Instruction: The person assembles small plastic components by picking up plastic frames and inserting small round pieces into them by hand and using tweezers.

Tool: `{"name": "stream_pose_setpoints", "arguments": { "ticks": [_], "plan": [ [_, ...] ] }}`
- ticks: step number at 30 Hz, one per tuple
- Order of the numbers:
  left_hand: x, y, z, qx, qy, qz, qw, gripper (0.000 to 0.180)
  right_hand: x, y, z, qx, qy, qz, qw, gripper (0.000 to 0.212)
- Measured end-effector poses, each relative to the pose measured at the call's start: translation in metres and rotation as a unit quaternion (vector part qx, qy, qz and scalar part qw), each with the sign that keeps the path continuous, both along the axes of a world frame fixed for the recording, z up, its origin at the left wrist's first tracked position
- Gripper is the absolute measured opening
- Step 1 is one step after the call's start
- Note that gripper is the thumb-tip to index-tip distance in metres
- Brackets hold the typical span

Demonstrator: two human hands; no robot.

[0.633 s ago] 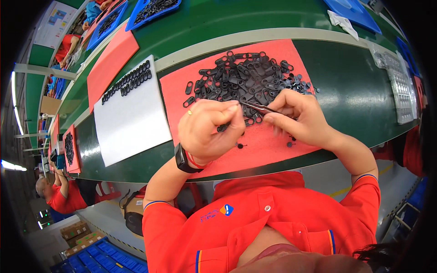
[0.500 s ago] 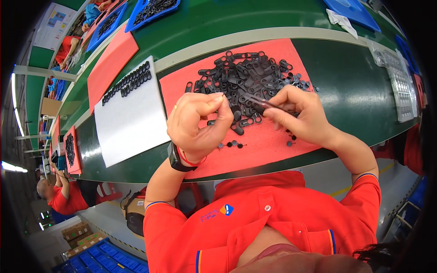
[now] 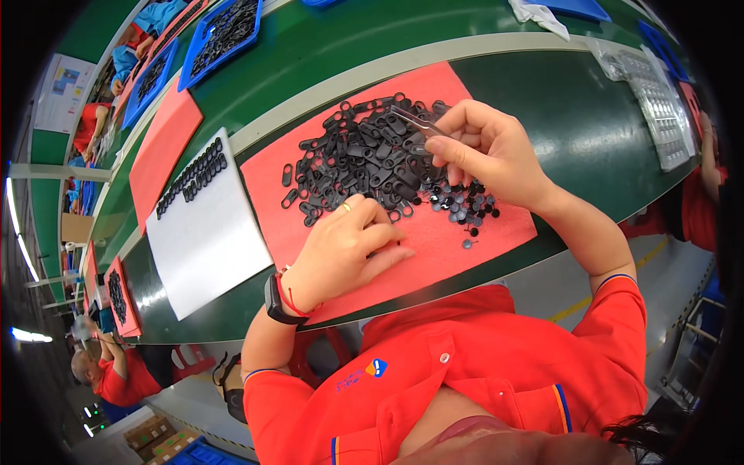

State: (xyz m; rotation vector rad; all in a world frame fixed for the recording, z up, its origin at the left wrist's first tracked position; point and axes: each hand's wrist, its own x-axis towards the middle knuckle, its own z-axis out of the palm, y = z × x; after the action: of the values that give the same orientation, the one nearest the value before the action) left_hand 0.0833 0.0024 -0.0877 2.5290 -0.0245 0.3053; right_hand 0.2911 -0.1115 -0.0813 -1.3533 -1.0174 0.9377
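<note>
In my right hand (image 3: 488, 147) is a pair of tweezers (image 3: 417, 121), gripped between thumb and fingers, its tips pointing left over the far side of a heap of small black oval parts with holes (image 3: 360, 155). My left hand (image 3: 353, 248) rests low over the pink mat (image 3: 446, 260) at the heap's near edge. Its fingers are curled palm-down with the thumb alongside; what lies under or in them is hidden. Small dark round discs with short stems (image 3: 457, 205) are gathered below my right hand. Left of the mat, a white board (image 3: 209, 248) carries two rows of black oval parts (image 3: 190, 182).
Another pink sheet (image 3: 163, 147) lies beyond the white board. Blue trays of black parts (image 3: 225, 43) stand at the far left. A clear plastic blister tray (image 3: 659, 108) and a white cloth (image 3: 540, 17) are to the right. Co-workers sit along the bench at the left.
My left hand has opened out of its raised pinch and come down onto the mat. My right hand, with the tweezers, has moved up and away from the discs. The view has shifted slightly.
</note>
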Motion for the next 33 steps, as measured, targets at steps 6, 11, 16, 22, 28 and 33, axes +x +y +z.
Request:
{"name": "stream_pose_setpoints", "arguments": {
  "ticks": [6,11,16,22,28,33],
  "plan": [
    [0.034,-0.005,-0.012,0.079,-0.073,0.070,0.992,0.016,0.000,-0.001,-0.002,0.008,-0.019,-0.001,1.000,0.012],
    [0.035,-0.002,-0.020,0.073,-0.085,0.078,0.991,0.014,-0.001,0.001,0.001,0.000,-0.014,0.007,1.000,0.012],
    [0.022,0.000,-0.002,-0.275,-0.024,0.245,0.929,0.006,-0.007,-0.003,-0.001,0.005,-0.087,0.028,0.996,0.010],
    [0.013,0.014,-0.005,-0.380,-0.133,0.284,0.870,0.010,-0.017,-0.005,-0.008,-0.007,-0.150,0.070,0.986,0.010],
    [0.013,0.012,-0.005,-0.299,-0.161,0.294,0.893,0.010,-0.019,-0.003,-0.006,-0.026,-0.143,0.081,0.986,0.012],
    [0.012,0.010,0.001,-0.287,-0.118,0.291,0.905,0.011,-0.019,-0.005,-0.008,-0.014,-0.163,0.082,0.983,0.012]
  ]
}}
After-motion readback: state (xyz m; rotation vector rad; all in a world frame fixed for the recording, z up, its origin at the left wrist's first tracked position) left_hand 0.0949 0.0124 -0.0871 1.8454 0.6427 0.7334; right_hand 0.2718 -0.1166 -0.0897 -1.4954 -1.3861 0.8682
